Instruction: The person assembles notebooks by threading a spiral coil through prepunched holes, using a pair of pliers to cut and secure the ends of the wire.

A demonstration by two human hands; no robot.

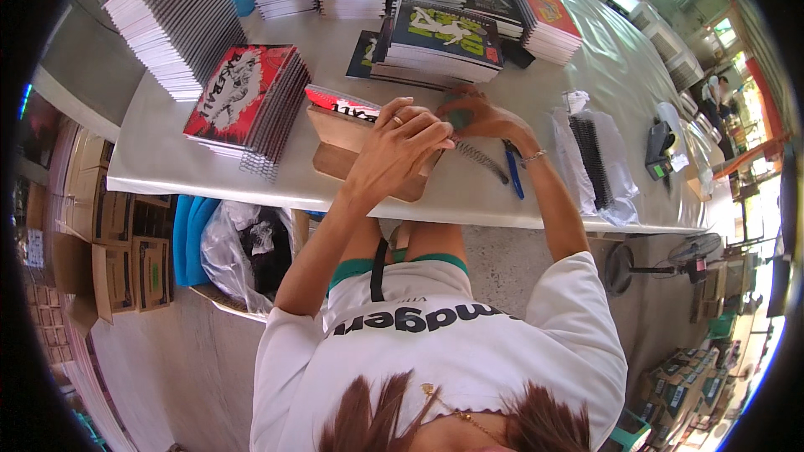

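Now, left hand (402,144): fingers clenched on the notebook (368,136) — flat on the table (519,192).
Right hand (486,117): fingers pinching the spiral coil (481,161).

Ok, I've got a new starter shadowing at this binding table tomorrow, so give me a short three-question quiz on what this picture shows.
1. True or false: the left hand rests on a brown-backed notebook lying on the table.
2. What lies on the table just right of the notebook, below the right hand? A) a metal spiral coil B) a stapler C) a roll of tape
3. Fill in: the nearest stack to the left of the notebook has a ____ cover.

Key: 1 true. 2 A, the metal spiral coil, with a blue pen beside it. 3 red, the red-covered stack.
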